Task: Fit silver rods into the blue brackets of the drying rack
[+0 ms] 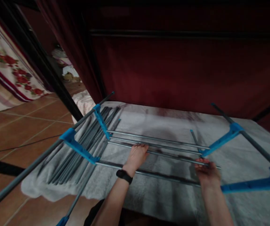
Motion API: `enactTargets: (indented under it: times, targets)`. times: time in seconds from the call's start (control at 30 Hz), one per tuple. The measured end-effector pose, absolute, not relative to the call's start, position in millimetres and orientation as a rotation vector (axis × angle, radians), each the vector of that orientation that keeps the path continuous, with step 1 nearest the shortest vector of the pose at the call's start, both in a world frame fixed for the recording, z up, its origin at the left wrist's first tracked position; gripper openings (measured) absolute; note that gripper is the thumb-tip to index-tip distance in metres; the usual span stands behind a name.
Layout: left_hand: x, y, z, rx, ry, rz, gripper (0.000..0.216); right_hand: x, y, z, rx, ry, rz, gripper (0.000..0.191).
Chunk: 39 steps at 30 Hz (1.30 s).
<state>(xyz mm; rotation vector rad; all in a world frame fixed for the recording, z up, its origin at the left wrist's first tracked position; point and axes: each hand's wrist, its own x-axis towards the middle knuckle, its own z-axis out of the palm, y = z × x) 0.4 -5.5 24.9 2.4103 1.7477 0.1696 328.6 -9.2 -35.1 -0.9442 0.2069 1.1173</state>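
Note:
A grey metal tube [170, 155] runs across the middle of a frame of grey tubes and blue plastic brackets. My left hand [137, 156], with a dark band on the wrist, is closed over this tube left of its middle. Close to the tube's right end, my right hand [207, 172] grips it with curled fingers. That end sticks out just past the hand, apart from the right blue bracket [221, 143]. Two more crosswise tubes lie just beyond, reaching from the left blue bracket [102, 122] to the right one. Nearer me, another crosswise tube [163, 176] passes below my wrists.
Several loose grey tubes [83, 150] lie in a bundle on the pale blanket [149, 119] at left. Long side tubes [38, 160] slant past the blanket's edge. A dark red curtain [184, 72] hangs behind; a dark post [47, 72] stands at left over the tiled floor [40, 116].

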Motion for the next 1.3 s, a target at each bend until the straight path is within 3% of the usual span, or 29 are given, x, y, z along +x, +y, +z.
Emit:
enactTargets:
  times: [0.17,0.47,0.7,1.3]
  targets:
    - [-16.5,-5.4,22.8,2.303,1.888,0.142,0.012,346.0,-8.4,-38.4,-1.017,0.255,1.089,0.031]
    - [-17.2,-6.4,32.9,2.294,1.913,0.072,0.018,350.1,-12.4,-37.5,-0.970,0.060,1.121,0.014]
    - [-13.0,-8.0,35.2,2.340,1.849,0.035,0.023,332.8,-16.1,-23.6,-0.690,0.092,1.320,0.018]
    - [-11.6,-7.3,30.0,2.503,1.702,0.182,0.014,336.1,-18.3,-30.2,-0.554,-0.053,1.277,0.027]
